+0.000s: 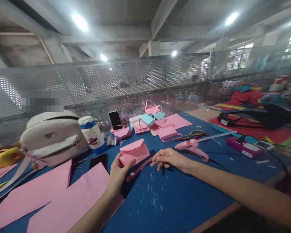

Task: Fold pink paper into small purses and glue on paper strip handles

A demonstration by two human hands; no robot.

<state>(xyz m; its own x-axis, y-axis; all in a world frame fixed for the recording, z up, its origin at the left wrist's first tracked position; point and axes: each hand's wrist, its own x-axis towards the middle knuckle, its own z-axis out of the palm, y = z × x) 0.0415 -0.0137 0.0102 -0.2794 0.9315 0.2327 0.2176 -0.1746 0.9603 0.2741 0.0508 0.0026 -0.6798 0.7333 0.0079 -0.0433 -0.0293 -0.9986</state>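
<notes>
My left hand (120, 171) grips a small pink paper bag (135, 152) by its left side, thumb in front; its flap is raised a little. Just right of the bag, my right hand (165, 159) hovers over the blue table with loosely bent fingers apart and nothing in them. A pink paper strip (140, 169) lies between the two hands. Beyond the right hand lies a pink glue gun (191, 147) with a clear glue stick in its back. Scissors (196, 133) rest behind it.
Finished-looking pink paper bags (167, 131) stand at the back by a mesh partition (135, 87). On the left are pink sheets (72, 200), a white backpack (53, 139), a bottle (92, 136) and a dark phone (99, 161). A purple power bank (246, 147) with a cable lies right.
</notes>
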